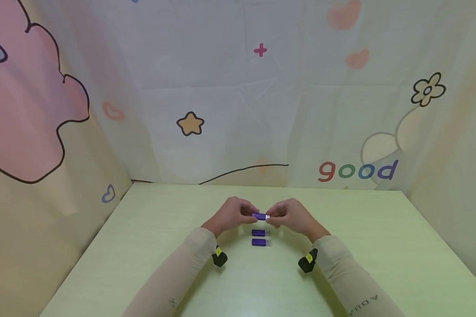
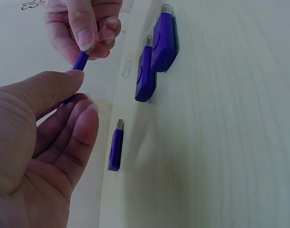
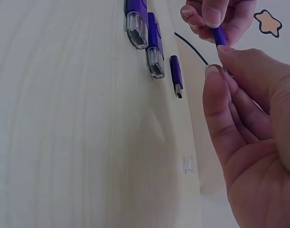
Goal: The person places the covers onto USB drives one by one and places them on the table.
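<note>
Both hands hold one purple USB stick (image 1: pixel 260 216) level between them above the table. My left hand (image 1: pixel 236 213) pinches its left end between thumb and fingers. The other end is pinched by my right hand (image 1: pixel 291 215), whose fingertips cover much of it. Nearer to me lie two purple USB sticks with clear caps, a farther one (image 1: pixel 258 233) and a closer one (image 1: pixel 258 242). The wrist views show a third stick (image 2: pixel 116 145) on the table, its metal plug bare. A small clear cap (image 3: pixel 188 164) lies apart from it, toward the right.
The pale wooden table (image 1: pixel 143 264) ends at a printed cloth backdrop (image 1: pixel 222 145), with more cloth at both sides. Black wrist cameras (image 1: pixel 220 256) are worn at both cuffs, below the beige sleeves (image 1: pixel 174 273).
</note>
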The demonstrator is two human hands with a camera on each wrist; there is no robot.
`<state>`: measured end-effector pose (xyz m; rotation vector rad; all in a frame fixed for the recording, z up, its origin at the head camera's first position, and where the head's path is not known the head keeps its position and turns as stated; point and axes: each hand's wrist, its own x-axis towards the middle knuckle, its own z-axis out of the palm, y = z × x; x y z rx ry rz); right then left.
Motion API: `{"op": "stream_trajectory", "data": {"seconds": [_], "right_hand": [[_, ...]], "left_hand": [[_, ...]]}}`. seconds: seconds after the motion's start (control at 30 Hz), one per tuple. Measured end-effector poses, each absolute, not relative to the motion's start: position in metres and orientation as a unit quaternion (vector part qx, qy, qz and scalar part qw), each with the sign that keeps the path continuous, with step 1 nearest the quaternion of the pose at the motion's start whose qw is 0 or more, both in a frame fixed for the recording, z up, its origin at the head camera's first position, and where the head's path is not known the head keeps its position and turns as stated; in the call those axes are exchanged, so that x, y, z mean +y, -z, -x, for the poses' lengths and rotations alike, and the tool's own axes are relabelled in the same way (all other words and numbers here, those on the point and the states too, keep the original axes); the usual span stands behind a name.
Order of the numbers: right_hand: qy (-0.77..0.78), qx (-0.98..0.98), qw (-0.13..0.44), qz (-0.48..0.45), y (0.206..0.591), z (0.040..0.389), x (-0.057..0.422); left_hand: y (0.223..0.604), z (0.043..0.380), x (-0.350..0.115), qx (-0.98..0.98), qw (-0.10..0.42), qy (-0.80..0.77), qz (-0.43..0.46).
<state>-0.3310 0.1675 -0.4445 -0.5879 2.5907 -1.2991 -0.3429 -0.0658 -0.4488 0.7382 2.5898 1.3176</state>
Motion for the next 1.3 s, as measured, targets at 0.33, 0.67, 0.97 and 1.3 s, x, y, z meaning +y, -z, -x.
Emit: {"op": "stream_trajectory", "data": {"seconds": [0.33,0.67,0.97,1.3], "right_hand": [[0.326,0.908,0.069,0.253,0.447,0.337,0.163],[0.283,0.911,0.068,0.294,0.450,0.341,0.157],[0.251,0.918,0.067,0.299,0.453,0.345,0.155],[0.251,0.918,0.083,0.297,0.453,0.346,0.156]], "left_hand": [[0.455,0.348,-0.059,0.903,0.080,-0.341,-0.249],[0.456,0.346,-0.055,0.924,0.057,-0.260,-0.276],[0.454,0.346,-0.052,0.931,0.067,-0.211,-0.290],[0.454,0.346,-0.050,0.932,0.078,-0.196,-0.294]]}}
